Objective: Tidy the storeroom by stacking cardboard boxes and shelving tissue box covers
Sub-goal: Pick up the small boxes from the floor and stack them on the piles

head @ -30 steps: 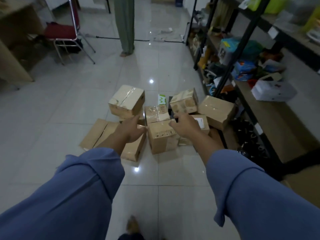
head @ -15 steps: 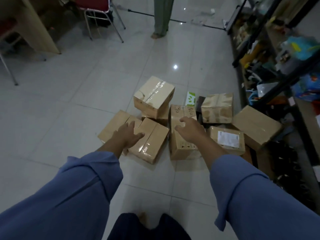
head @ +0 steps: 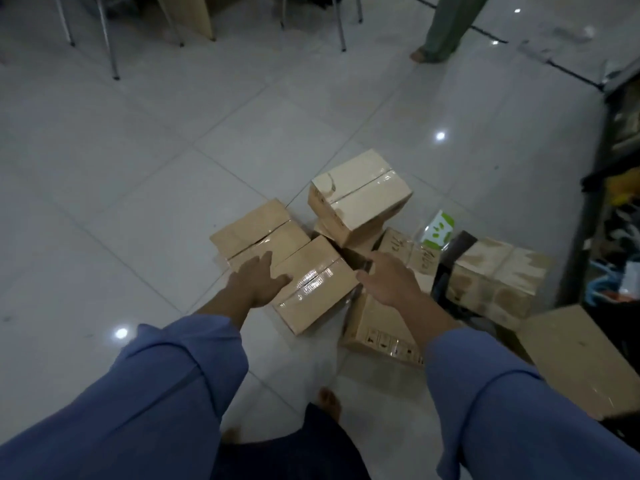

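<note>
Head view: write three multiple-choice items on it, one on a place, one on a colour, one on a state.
1. Where is the green-and-white carton?
A. among the cardboard boxes on the floor
B. on a chair
C. in a hand

2. What colour are the sleeves?
A. red
B. blue
C. yellow

3. How is the left hand?
A. clenched in a fist
B. pinching a carton
C. fingers straight, on the taped box

Answers: 1 A, it stands between boxes beyond the right hand; 2 B, both arms are in blue; 3 C, its fingers lie flat at the box's left edge.
</note>
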